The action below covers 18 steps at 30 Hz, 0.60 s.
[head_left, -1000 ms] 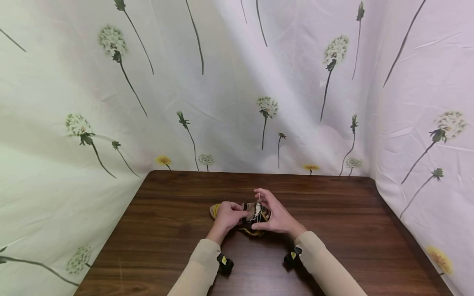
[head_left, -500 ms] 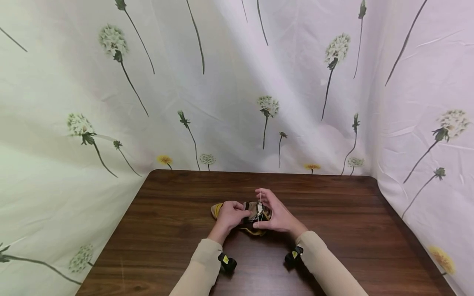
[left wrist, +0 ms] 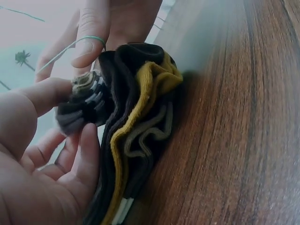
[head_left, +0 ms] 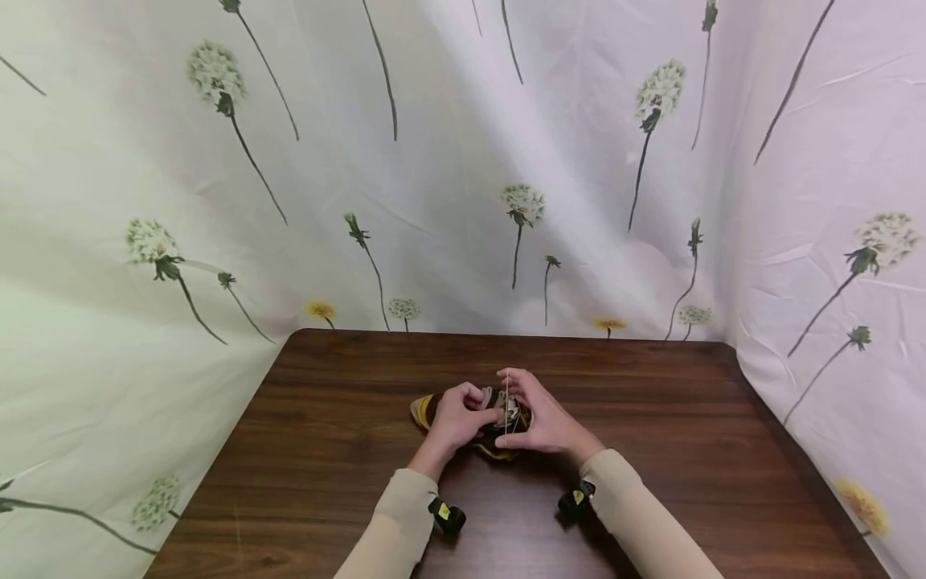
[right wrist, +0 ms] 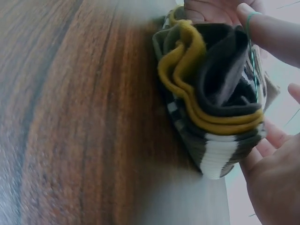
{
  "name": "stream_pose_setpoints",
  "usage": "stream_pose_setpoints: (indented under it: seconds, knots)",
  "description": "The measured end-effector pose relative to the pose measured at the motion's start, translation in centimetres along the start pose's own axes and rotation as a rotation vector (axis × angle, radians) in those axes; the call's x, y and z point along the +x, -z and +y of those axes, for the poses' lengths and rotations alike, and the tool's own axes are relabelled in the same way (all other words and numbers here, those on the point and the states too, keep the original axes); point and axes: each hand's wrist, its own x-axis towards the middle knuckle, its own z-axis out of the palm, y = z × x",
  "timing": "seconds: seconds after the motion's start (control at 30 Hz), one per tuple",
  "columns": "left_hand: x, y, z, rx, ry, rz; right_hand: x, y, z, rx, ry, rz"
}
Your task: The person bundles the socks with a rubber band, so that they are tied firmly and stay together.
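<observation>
A pair of dark socks (head_left: 422, 411) with yellow, white and grey-brown stripes lies folded together on the brown wooden table. My left hand (head_left: 454, 420) pinches a gathered, folded-over part of the socks (left wrist: 125, 126) between thumb and fingers. At their right end my right hand (head_left: 544, 423) is spread, thumb and fingers wide apart. A thin elastic band (head_left: 507, 398) stretches between them, pale in the head view and greenish in the wrist views. The right wrist view shows the layered yellow and dark folds of the socks (right wrist: 225, 119) next to the right palm.
The dark wood table (head_left: 325, 482) ends at a white cloth backdrop (head_left: 448, 201) printed with dandelions, behind and at both sides. Small black cameras (head_left: 448, 517) are strapped at both wrists, over or beside the beige sleeves.
My left hand has shifted slightly right over the socks, and the flat light patch beside it is now folded up under the fingers. The right hand holds the band stretched as before.
</observation>
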Motion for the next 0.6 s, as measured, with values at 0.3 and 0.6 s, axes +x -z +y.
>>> stream_pose_setpoints:
  seconds: [0.3, 0.6]
  knots:
    - [0.1, -0.4, 0.3, -0.034, -0.07, -0.083, 0.0, 0.5, -0.8, -0.044, 0.004, -0.028]
    - [-0.3, -0.6, 0.9, -0.13, -0.092, -0.136, -0.2, 1.2, -1.7, -0.14, 0.008, -0.02]
